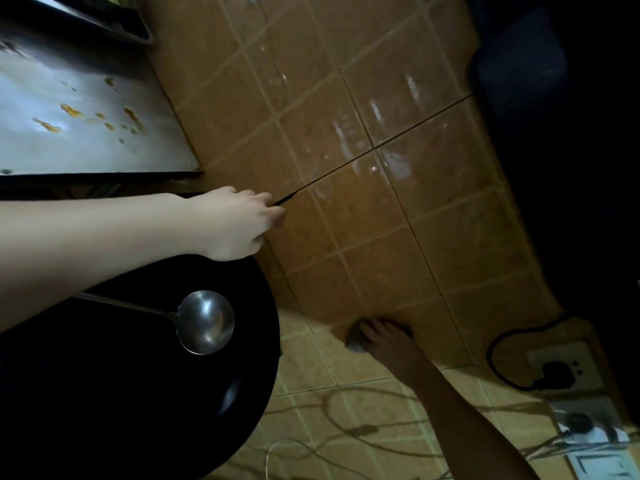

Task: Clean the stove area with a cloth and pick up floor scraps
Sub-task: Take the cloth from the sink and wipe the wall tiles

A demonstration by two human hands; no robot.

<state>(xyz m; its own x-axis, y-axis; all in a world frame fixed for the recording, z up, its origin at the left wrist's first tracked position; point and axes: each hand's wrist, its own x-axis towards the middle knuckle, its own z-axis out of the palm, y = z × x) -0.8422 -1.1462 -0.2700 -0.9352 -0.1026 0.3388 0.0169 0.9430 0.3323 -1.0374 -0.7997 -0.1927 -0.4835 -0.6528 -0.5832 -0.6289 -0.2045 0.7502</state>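
My right hand (384,341) reaches in from the lower right and grips a small grey cloth (355,344), holding it against the tan wall tiles (398,220). My left hand (239,223) stretches in from the left above a black wok (138,393). Its fingertips are bunched and pinch the near end of a thin black cord (363,157) that runs up and to the right across the tiles. The steel counter (86,150) at the upper left carries several orange food stains (71,110).
A steel ladle (204,322) lies in the wok. A wall socket (561,370) with a black plug and looping cable sits at the lower right, with switch plates below it. A dark bulky shape fills the upper right. A steel tray edge (131,26) shows at the top left.
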